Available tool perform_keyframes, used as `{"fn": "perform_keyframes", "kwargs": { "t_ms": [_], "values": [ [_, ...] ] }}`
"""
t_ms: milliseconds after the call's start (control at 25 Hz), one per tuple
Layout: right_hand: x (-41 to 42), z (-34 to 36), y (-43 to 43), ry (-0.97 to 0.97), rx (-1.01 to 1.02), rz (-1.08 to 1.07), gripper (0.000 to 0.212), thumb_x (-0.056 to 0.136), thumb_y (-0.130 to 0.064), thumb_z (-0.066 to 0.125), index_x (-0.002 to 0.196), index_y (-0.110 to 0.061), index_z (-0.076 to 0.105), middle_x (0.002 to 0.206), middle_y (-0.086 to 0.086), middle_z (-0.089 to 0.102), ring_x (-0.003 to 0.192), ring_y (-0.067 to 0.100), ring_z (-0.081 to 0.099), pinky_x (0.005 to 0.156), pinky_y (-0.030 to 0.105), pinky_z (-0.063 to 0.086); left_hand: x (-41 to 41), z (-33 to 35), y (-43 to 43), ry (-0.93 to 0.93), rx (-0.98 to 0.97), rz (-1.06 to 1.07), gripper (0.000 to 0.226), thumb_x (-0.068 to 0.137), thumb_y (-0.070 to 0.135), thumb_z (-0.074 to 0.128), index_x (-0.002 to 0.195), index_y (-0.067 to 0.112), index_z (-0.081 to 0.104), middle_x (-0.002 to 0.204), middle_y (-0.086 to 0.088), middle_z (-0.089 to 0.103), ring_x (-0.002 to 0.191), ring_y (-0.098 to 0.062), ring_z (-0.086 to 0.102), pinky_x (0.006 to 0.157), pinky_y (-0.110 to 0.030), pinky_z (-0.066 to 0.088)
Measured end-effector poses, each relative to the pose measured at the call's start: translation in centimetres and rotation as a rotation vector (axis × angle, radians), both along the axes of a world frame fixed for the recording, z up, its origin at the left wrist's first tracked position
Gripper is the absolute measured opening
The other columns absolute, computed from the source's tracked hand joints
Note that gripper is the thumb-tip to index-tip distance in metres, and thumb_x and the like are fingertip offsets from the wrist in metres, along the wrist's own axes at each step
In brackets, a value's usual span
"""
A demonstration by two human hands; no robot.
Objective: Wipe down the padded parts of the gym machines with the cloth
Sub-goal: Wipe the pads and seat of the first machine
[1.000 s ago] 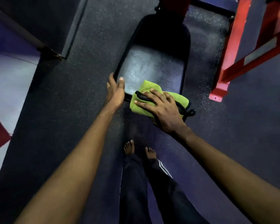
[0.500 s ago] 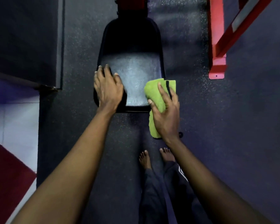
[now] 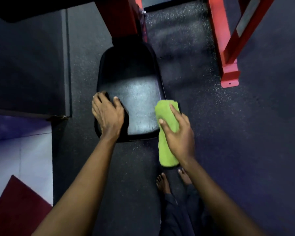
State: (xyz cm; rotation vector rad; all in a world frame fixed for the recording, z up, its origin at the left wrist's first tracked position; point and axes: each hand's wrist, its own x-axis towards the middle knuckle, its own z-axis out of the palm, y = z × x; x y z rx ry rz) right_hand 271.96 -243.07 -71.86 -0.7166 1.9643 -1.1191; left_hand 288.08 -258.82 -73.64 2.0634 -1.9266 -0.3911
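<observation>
- Green and soft, the folded cloth [image 3: 166, 114] is wrapped by our right grip [image 3: 179, 133], thumb on top and fingers curled round its outer side; the loose tail hangs below the wrist, off the pad.
- The cloth sits against the right edge of the black seat pad [image 3: 138, 103], near its front corner.
- We judge the cloth light, limp and easily bunched, so it is best held mid-fold with the palm pressing flat.
- The pad's vinyl looks smooth and shiny, probably slick; it should give a little under pressure.
- Our left grip [image 3: 107, 113] holds nothing: it rests spread on the pad's left edge, steadying us, and covers a patch not yet reachable.
- Beyond the pad rises a red post [image 3: 119, 16]; a red frame [image 3: 228, 48] stands to the right on the speckled rubber floor [image 3: 254, 133].
- Our bare feet [image 3: 162, 183] stand just beneath the cloth's tail.
</observation>
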Motion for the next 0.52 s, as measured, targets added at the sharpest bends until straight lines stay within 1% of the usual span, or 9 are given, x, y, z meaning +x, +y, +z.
{"fn": "perform_keyframes", "kwargs": {
  "t_ms": [40, 120, 200, 280, 400, 480, 520],
  "values": [
    [0.0, 0.0, 0.3, -0.004, 0.005, 0.006, 0.058, 0.09, -0.048, 0.072, 0.144, -0.046, 0.05, 0.147, -0.007, 0.05, 0.137, 0.012, 0.048, 0.105, 0.029, 0.043, -0.3, 0.2, -0.7, 0.011, -0.005, -0.036, 0.044, 0.1, 0.031, 0.047, 0.137, 0.006, 0.046, 0.143, -0.016, 0.044, 0.136, -0.033, 0.04, 0.116, -0.049, 0.028],
    [-1.0, -0.5, -2.1, 0.007, 0.027, -0.003, 0.058, 0.09, -0.052, 0.071, 0.144, -0.046, 0.051, 0.147, -0.007, 0.05, 0.134, 0.015, 0.05, 0.105, 0.032, 0.045, -1.1, 0.2, -2.7, 0.045, 0.009, -0.114, 0.046, 0.101, 0.029, 0.047, 0.141, 0.007, 0.045, 0.145, -0.016, 0.044, 0.136, -0.032, 0.041, 0.116, -0.047, 0.029],
    [-2.4, -0.4, -6.3, 0.044, 0.071, 0.019, 0.057, 0.091, -0.051, 0.07, 0.144, -0.045, 0.052, 0.142, -0.007, 0.053, 0.128, 0.016, 0.055, 0.102, 0.034, 0.044, -1.8, -0.2, -4.2, 0.027, 0.031, -0.167, 0.049, 0.1, 0.03, 0.046, 0.143, 0.007, 0.044, 0.146, -0.018, 0.042, 0.137, -0.033, 0.04, 0.115, -0.049, 0.031],
    [-3.4, -0.4, -8.6, 0.041, 0.066, 0.035, 0.057, 0.091, -0.049, 0.071, 0.144, -0.045, 0.051, 0.139, -0.006, 0.055, 0.126, 0.017, 0.056, 0.102, 0.035, 0.044, -2.1, -0.8, -4.7, -0.014, 0.006, -0.161, 0.049, 0.1, 0.033, 0.044, 0.142, 0.008, 0.044, 0.145, -0.018, 0.042, 0.136, -0.033, 0.04, 0.114, -0.05, 0.032],
    [-2.9, -0.7, -6.2, 0.002, 0.042, 0.055, 0.058, 0.091, -0.051, 0.069, 0.146, -0.046, 0.049, 0.142, -0.006, 0.053, 0.128, 0.018, 0.055, 0.103, 0.035, 0.047, -2.2, -1.2, -4.3, -0.054, -0.029, -0.14, 0.047, 0.101, 0.035, 0.042, 0.142, 0.011, 0.044, 0.144, -0.015, 0.043, 0.136, -0.03, 0.041, 0.114, -0.049, 0.033],
    [-2.1, -0.7, -4.4, 0.015, 0.037, 0.041, 0.059, 0.09, -0.053, 0.069, 0.145, -0.047, 0.049, 0.144, -0.004, 0.052, 0.132, 0.019, 0.053, 0.106, 0.042, 0.048, -2.4, -1.1, -4.4, -0.064, -0.038, -0.13, 0.046, 0.101, 0.036, 0.041, 0.141, 0.012, 0.044, 0.143, -0.014, 0.044, 0.135, -0.029, 0.041, 0.113, -0.049, 0.033],
    [-2.3, -0.8, -4.9, 0.033, 0.042, 0.034, 0.059, 0.09, -0.054, 0.069, 0.145, -0.047, 0.049, 0.144, -0.003, 0.053, 0.132, 0.02, 0.053, 0.106, 0.044, 0.047, -2.5, -1.1, -4.3, -0.064, -0.042, -0.12, 0.046, 0.101, 0.036, 0.041, 0.14, 0.012, 0.045, 0.143, -0.014, 0.045, 0.134, -0.029, 0.042, 0.113, -0.049, 0.034]
  ]
}}
